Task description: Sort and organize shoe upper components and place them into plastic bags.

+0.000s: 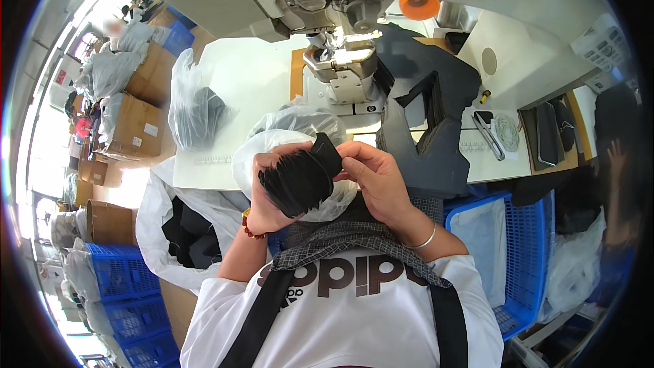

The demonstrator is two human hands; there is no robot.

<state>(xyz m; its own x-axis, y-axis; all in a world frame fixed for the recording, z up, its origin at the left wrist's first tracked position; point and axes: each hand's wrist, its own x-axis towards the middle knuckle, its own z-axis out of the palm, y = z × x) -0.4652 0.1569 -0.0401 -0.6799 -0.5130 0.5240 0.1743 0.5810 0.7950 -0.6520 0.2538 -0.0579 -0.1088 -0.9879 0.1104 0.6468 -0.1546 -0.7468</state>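
Stack of black pieces [296,182] is up in both hands, over the near edge of the white tabletop [238,71], in front of the sewing machine [344,71]. Thin pieces, packed face to face; stack axis runs roughly left to right between the hands. Loose edges fan out ragged toward the body. End piece [328,155] on the right stands proud of the rest, long axis near upright in view, top leaning slightly left, pointing at the machine.

Hard to see: far side of the stack is behind its own edges and the left fingers; piece count not readable, edges merge into one dark mass. Clear plastic bag [300,121] behind the hands is partly covered by them; contents blurred by the film. Right fingers past the index mostly tucked out of sight.

Left hand [263,206]: curled round the stack's left side, firm wrap, fingers over the top, forearm angled up from below, beaded bracelet [255,230] at the wrist. Right hand [375,180]: thumb and index closed in a pinch at the end piece's right edge, forearm in from lower right, bangle [428,237] on the wrist.
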